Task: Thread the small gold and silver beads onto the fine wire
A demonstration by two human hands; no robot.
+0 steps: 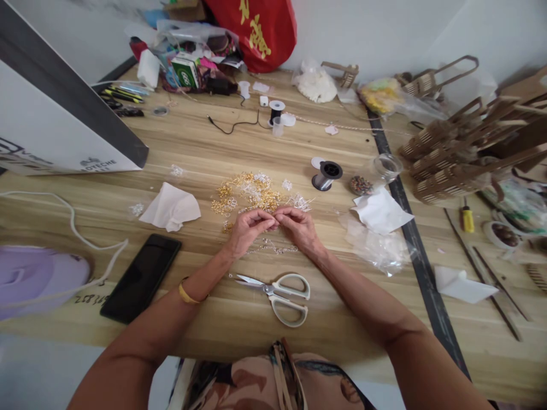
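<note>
My left hand and my right hand meet at their fingertips, both with pinched fingers. What they hold between them is too small to make out. Just beyond them lies a loose pile of gold and silver jewelry findings, with thin silver pins at its right side. A silver chain rests on the wooden table below my hands. Nearer to me lie scissors with white handles, slightly open, their blades pointing left.
A black phone and white cloth lie left. Right are a wire spool, a tipped jar of beads, white paper and plastic bags. A large box stands left; woven baskets stand far right.
</note>
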